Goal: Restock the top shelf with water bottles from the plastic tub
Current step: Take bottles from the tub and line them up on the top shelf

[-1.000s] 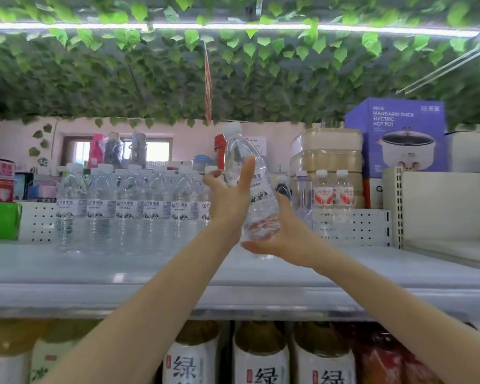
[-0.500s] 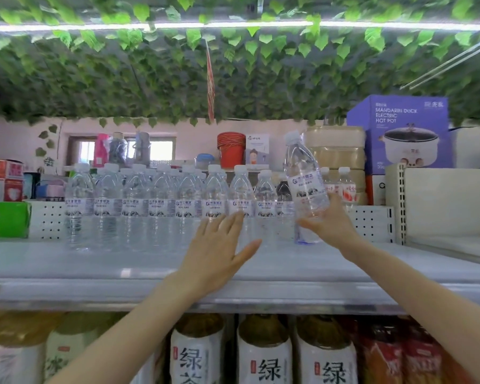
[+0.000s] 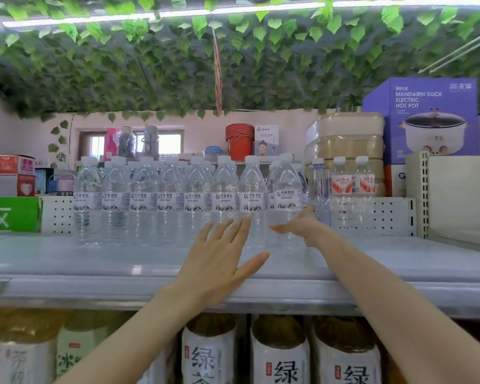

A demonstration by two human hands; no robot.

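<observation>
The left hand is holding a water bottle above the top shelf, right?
No. The left hand is above the top shelf, but it holds nothing; its fingers are spread open. The water bottles stand in a row behind it. The head view shows this.

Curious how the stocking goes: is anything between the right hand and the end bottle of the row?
Nothing visible. The right hand holds the end bottle low down, thumb across its front, on the top shelf. The left hand hovers open nearby.
</observation>
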